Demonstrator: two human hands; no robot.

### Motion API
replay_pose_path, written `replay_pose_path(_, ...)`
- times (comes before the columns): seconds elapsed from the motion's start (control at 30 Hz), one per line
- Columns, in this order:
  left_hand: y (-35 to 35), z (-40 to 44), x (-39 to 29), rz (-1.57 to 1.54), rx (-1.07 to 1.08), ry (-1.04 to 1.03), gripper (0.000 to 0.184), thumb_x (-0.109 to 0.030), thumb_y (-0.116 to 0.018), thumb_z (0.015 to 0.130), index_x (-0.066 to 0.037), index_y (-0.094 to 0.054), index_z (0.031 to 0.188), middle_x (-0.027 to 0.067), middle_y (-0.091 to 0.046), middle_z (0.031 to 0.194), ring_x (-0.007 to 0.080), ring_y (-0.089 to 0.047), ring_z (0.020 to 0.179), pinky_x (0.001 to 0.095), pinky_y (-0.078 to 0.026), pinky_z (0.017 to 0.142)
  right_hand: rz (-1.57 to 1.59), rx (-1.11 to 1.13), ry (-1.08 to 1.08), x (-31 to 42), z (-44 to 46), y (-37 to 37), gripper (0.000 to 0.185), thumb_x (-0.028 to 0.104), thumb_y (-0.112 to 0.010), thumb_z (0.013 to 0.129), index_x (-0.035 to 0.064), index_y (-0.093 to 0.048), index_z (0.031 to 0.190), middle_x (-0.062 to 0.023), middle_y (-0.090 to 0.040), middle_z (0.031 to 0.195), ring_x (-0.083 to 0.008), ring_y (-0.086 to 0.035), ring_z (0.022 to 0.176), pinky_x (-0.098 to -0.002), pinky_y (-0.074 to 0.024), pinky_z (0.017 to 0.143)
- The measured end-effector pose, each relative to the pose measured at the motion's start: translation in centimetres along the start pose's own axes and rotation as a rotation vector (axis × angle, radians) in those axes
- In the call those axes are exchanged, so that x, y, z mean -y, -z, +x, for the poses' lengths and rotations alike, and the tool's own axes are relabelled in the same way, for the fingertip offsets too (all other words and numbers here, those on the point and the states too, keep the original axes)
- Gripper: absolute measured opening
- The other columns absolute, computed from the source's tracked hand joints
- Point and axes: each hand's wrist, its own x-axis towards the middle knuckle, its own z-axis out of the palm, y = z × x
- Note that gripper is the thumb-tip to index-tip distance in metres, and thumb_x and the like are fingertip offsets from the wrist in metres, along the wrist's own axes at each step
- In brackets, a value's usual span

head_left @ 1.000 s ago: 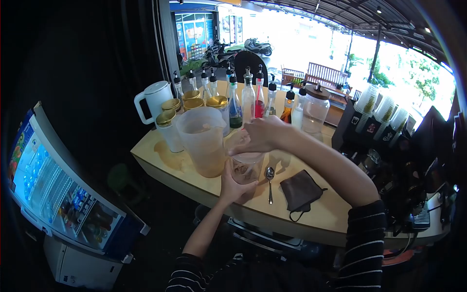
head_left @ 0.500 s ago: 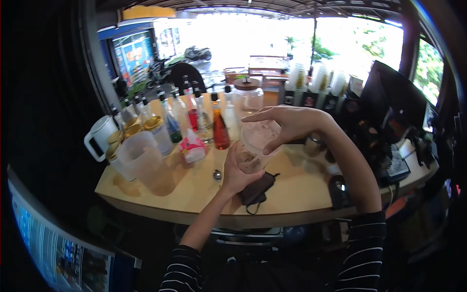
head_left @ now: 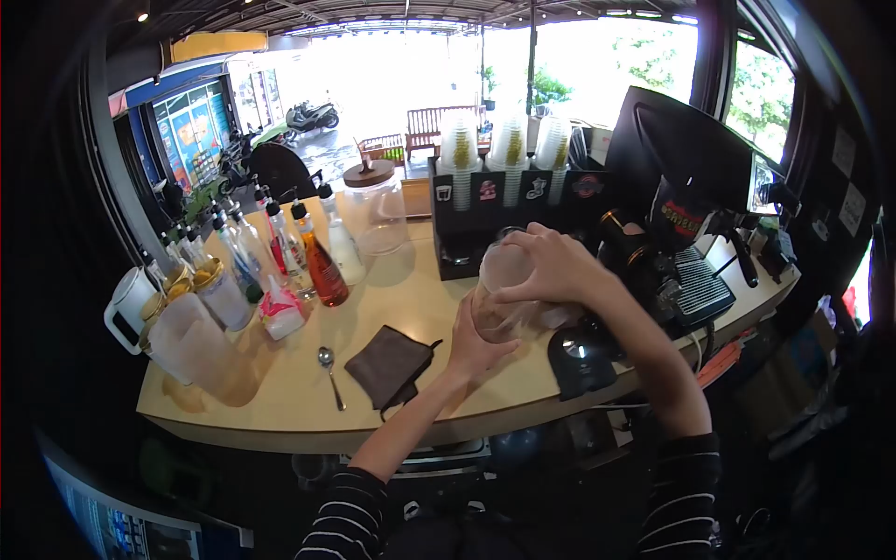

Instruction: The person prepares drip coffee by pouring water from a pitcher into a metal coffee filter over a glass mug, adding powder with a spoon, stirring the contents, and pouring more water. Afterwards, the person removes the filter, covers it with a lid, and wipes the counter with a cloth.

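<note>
My left hand [head_left: 476, 347] is closed round the lower part of a clear plastic cup [head_left: 505, 268], which has something pale brown low inside. My right hand [head_left: 558, 269] reaches over from the right and grips the cup's upper part, thumb in front and fingers at the far side. Whether the upper part is a second cup or a lid, I cannot tell. To the left of my left hand lie a dark brown cloth [head_left: 390, 365] and a metal spoon [head_left: 331, 377].
Pump bottles [head_left: 322, 263] stand at left beside a frosted pitcher [head_left: 201, 347] and a tissue pack [head_left: 281, 312]. Behind my hands are a lidded glass jar [head_left: 376, 219] and a black rack [head_left: 457, 201] with stacked cups. A coffee machine [head_left: 686, 177] occupies the right.
The view has swung right, with more of the coffee machine and cup rack showing. Both hands have carried the cup rightward, away from the cloth, which now shows fully along with the spoon.
</note>
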Motion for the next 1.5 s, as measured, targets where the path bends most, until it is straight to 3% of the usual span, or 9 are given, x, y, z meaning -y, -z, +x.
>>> replay_pose_path(0.07,-2.2,0.6,0.3,-0.001,-0.07,-0.036,0.093,-0.024,-0.088,0.056,-0.002,-0.034,0.129,0.0162,-0.053,0.118,0.0268,-0.055,0.111,0.039,-0.047,0.093,-0.097,-0.042,-0.408,0.5,0.4,-0.9,0.089,0.067,-0.067,0.066,-0.0007,-0.055,0.122,-0.0206,-0.059,0.11,-0.0375,-0.064,0.094,-0.0433,-0.0525,0.083)
replay_pose_path(0.17,-4.9,1.2,0.4,0.022,-0.176,0.009,0.091,-0.023,-0.089,0.055,-0.002,-0.036,0.127,0.0159,-0.053,0.119,0.027,-0.055,0.113,0.0395,-0.046,0.094,-0.077,-0.072,-0.568,-0.4,1.0,-2.2,0.089,0.07,-0.06,0.07,-0.0048,-0.056,0.118,-0.0241,-0.056,0.116,-0.0401,-0.059,0.105,-0.0457,-0.0487,0.089)
replay_pose_path(0.3,-6.1,3.1,1.8,-0.038,-0.171,-0.043,0.09,-0.019,-0.088,0.056,-0.002,-0.036,0.126,0.0164,-0.051,0.119,0.0285,-0.052,0.113,0.0398,-0.043,0.096,-0.162,-0.119,-0.35,-4.9,1.5,-4.3,0.084,0.067,-0.063,0.071,0.0026,-0.055,0.124,-0.0254,-0.05,0.125,-0.0409,-0.049,0.12,-0.0477,-0.0412,0.099)
replay_pose_path(0.4,-6.5,3.9,1.9,-0.067,-0.115,-0.06,0.09,-0.016,-0.087,0.055,-0.001,-0.034,0.127,0.0171,-0.048,0.12,0.0298,-0.05,0.114,0.0404,-0.042,0.097,0.206,-0.007,0.09,-8.2,2.0,-3.5,0.075,0.061,-0.069,0.068,0.022,-0.055,0.131,-0.0247,-0.046,0.131,-0.0393,-0.047,0.12,-0.0454,-0.0407,0.099)
replay_pose_path(0.6,-8.7,3.9,1.7,-0.024,-0.271,-0.046,0.092,-0.02,-0.088,0.058,-0.001,-0.034,0.129,0.0178,-0.048,0.122,0.0288,-0.05,0.116,0.0396,-0.041,0.098,-0.162,-0.34,-0.496,-4.2,2.6,-5.7,0.063,0.056,-0.063,0.074,0.0034,-0.065,0.109,-0.0188,-0.054,0.114,-0.0342,-0.052,0.108,-0.049,-0.0477,0.084)
replay_pose_path(0.83,-7.3,3.6,2.1,0.041,-0.188,-0.077,0.11,-0.026,-0.089,0.059,0.002,-0.019,0.139,0.0217,-0.036,0.134,0.033,-0.04,0.126,0.0407,-0.033,0.106,-0.146,-0.333,-0.558,-3.4,3.2,-5.9,0.066,0.058,-0.059,0.079,-0.0002,-0.062,0.11,-0.0199,-0.054,0.118,-0.0353,-0.05,0.114,-0.0543,-0.0423,0.09)
replay_pose_path(1.1,8.9,-5.3,-2.7,-0.002,-0.113,0.033,0.079,-0.021,-0.076,0.078,-0.003,-0.03,0.139,0.016,-0.042,0.137,0.0275,-0.045,0.126,0.0411,-0.038,0.103,-0.181,-0.567,-0.071,5.2,3.9,-9.6,0.056,0.043,-0.058,0.087,0.0033,-0.051,0.125,-0.0222,-0.034,0.142,-0.0382,-0.034,0.13,-0.058,-0.0268,0.102)
replay_pose_path(1.27,22.4,-10.0,-5.6,0.322,-0.42,-0.33,0.044,-0.007,-0.068,0.08,-0.002,-0.051,0.12,0.0167,-0.056,0.116,0.0293,-0.054,0.111,0.0376,-0.042,0.096,0.236,-0.323,0.141,15.5,6.9,-15.8,0.053,0.039,-0.064,0.084,0.0058,-0.052,0.124,-0.0236,-0.038,0.138,-0.0398,-0.04,0.125,-0.0515,-0.0354,0.098)
replay_pose_path(1.5,43.5,-14.8,-1.2,0.365,-1.09,-0.265,0.045,-0.014,-0.051,0.095,0.003,-0.036,0.134,0.0143,-0.043,0.134,0.0227,-0.041,0.126,0.0368,-0.028,0.108,0.758,-0.094,0.31,30.4,14.6,-24.4,0.073,0.038,-0.064,0.085,0.002,-0.031,0.139,-0.0258,-0.031,0.142,-0.0424,-0.032,0.132,-0.047,-0.0319,0.107)
